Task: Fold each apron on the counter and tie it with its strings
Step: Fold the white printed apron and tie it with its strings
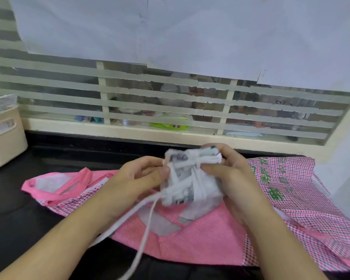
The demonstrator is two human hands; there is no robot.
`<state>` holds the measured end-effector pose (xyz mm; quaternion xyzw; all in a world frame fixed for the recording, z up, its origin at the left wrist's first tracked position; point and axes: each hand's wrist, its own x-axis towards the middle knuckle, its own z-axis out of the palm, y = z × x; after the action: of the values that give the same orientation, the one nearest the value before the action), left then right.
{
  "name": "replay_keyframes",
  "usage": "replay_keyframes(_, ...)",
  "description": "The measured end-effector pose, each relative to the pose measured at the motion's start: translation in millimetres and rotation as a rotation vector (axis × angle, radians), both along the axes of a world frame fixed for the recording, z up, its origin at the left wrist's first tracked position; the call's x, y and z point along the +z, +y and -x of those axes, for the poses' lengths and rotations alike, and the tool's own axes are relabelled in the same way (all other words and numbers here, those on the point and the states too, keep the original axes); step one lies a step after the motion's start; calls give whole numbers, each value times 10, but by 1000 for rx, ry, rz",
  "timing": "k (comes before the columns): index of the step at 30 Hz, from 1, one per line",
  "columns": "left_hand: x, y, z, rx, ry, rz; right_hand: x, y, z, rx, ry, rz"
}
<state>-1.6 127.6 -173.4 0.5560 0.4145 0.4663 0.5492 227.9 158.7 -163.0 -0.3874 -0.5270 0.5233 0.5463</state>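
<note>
Head view, only one:

White apron (190, 178) is folded into a compact bundle, held up between both hands just above the pink apron (200, 235), which lies spread flat on the black counter (28, 209). Bundle is motion-blurred, so knot detail is unclear.

Left hand (137, 176) is at the bundle's left edge, fingers curled in, pinching string or the edge there. Right hand (228, 170) clamps the bundle from the right, thumb across the front, fingers wrapped behind the top.

Strings (182, 184) already cross the bundle's face in several wraps, both along and across it. Loose tails (143, 225) leave the lower left corner and trail down-left toward the person, past the left forearm and off the bottom edge.

Key relation: the free tails exit on the left side, so the left hand is the nearer one to work them; the right is the anchor. Bundle's long axis runs roughly up-down in frame, tilted a bit right at the bottom.

My read: wrapping mostly done, tie-off pending. Pink apron not yet folded.

Beige basket (6, 136) sits far left on the counter, well apart.
</note>
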Motion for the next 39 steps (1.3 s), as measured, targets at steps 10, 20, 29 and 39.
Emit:
replay_keyframes(10,6,44,208,-154,-336,35,20,7,-111,-250,232,60)
replay_keyframes(20,312,65,343,25,-685,-71,-78,-167,194,54,20,-10)
replay_keyframes(29,2129,-77,940,145,-408,-258,1009,-215,765,294,-300,3)
replay_keyframes(39,5040,-687,1067,703,359,-140,3910,-355,2077,770,-630,-139)
